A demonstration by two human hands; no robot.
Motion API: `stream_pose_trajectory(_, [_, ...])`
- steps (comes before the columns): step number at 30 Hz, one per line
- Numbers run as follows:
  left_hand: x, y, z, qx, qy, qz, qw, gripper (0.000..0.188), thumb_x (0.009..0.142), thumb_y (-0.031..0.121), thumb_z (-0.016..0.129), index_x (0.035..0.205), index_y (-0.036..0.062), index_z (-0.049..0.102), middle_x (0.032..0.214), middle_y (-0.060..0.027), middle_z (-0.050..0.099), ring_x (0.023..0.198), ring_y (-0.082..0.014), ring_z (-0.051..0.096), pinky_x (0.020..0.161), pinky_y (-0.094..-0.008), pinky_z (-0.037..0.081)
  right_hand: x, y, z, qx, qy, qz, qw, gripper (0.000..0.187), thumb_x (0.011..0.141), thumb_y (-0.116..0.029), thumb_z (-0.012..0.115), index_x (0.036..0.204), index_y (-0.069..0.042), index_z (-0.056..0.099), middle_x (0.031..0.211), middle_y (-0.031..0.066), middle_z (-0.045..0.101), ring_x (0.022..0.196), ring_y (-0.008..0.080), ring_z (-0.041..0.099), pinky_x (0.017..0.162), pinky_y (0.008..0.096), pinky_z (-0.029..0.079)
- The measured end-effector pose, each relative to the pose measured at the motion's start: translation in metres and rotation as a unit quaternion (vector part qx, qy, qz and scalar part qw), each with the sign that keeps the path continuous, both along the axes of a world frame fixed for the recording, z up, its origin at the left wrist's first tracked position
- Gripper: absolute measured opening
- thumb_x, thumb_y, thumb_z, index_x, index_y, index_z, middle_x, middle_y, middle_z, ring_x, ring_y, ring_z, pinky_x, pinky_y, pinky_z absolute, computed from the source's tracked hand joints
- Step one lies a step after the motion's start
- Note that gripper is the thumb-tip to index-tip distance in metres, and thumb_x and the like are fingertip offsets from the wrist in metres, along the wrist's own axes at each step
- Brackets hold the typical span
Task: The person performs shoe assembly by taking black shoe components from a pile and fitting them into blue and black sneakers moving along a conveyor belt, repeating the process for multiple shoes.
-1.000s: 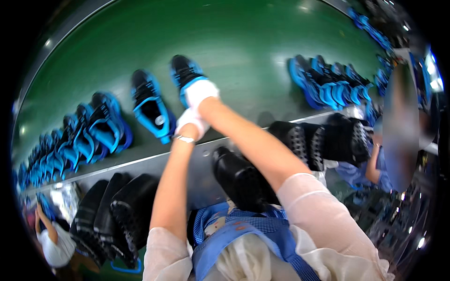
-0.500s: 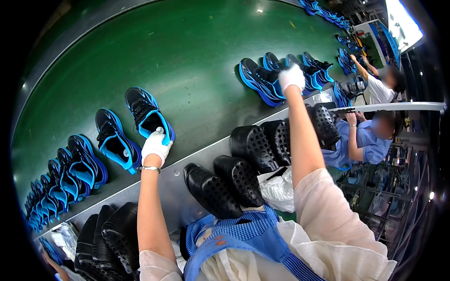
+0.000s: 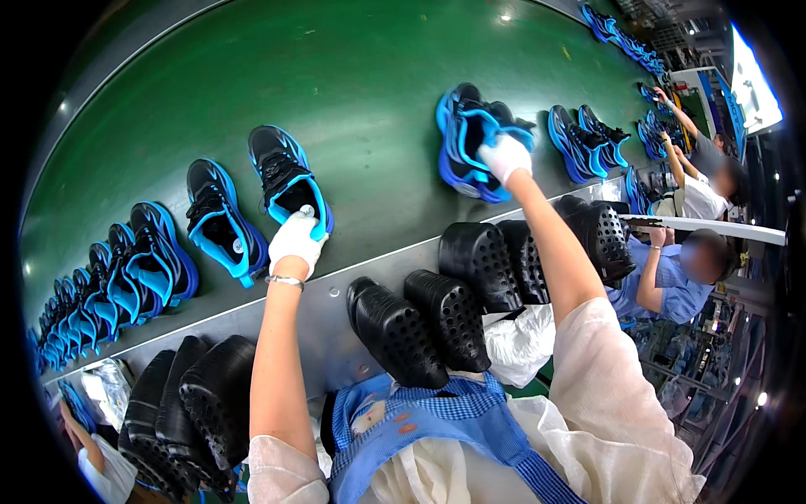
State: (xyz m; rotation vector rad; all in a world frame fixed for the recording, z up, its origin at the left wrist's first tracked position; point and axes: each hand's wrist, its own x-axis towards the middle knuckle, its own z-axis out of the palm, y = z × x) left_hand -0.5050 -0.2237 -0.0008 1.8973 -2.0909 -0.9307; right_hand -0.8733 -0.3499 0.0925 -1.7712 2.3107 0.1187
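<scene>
Clock positions are read from the middle of the view. At nine o'clock, the left hand, in a white fabric glove, pinches the heel of a black sneaker with bright blue trim and sole, whose toe points toward ten. Toward half past one, the white-gloved right hand is closed on the blue-lined collar of a similar tilted sneaker; a second one overlaps it, and blur hides whether that is gripped too. Both sneakers in hand are over a glossy green work surface. A matching sneaker stands just left of the left hand's one; a row of more runs toward half past eight. Two others stand at two. Black clog-shaped pieces with round holes sit at six. At three, a co-worker in blue.
</scene>
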Motion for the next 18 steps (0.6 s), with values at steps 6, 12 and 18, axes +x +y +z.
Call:
stream_pose_trajectory(6, [0.001, -0.002, 0.005, 0.021, -0.027, 0.001, 0.999, 0.033, 0.081, 0.023, 0.066, 0.106, 0.0026, 0.061, 0.112, -0.0177, 0.060, 0.102, -0.0362, 0.058, 0.087, -0.0414, 0.048, 0.111, 0.012, 0.000, -0.003, -0.093, 0.066, 0.993, 0.031, 0.078, -0.027, 0.051, 0.090, -0.004, 0.067, 0.094, 0.0243, 0.066, 0.092, 0.0394, 0.063, 0.084, 0.0457, 0.050])
stream_pose_trajectory(12, [-0.001, 0.002, 0.010, -0.021, -0.029, -0.029, 0.999, 0.048, 0.083, 0.028, 0.064, 0.121, 0.0002, 0.054, 0.122, -0.0175, 0.057, 0.116, -0.0336, 0.051, 0.099, -0.0381, 0.041, 0.121, 0.054, 0.047, -0.004, -0.170, 0.213, 0.962, 0.031, 0.084, -0.026, 0.051, 0.104, -0.005, 0.061, 0.095, 0.0191, 0.066, 0.091, 0.0365, 0.062, 0.081, 0.0433, 0.049])
stream_pose_trajectory(18, [-0.014, 0.017, 0.029, -0.041, 0.009, 0.028, 0.999, 0.041, 0.079, 0.014, 0.063, 0.117, 0.0011, 0.054, 0.110, -0.0201, 0.056, 0.101, -0.0390, 0.053, 0.089, -0.0417, 0.044, 0.018, 0.158, 0.151, -0.163, -0.148, 0.255, 0.942, 0.024, 0.085, -0.022, 0.057, 0.104, -0.006, 0.062, 0.093, 0.0139, 0.065, 0.088, 0.0302, 0.063, 0.080, 0.0377, 0.050])
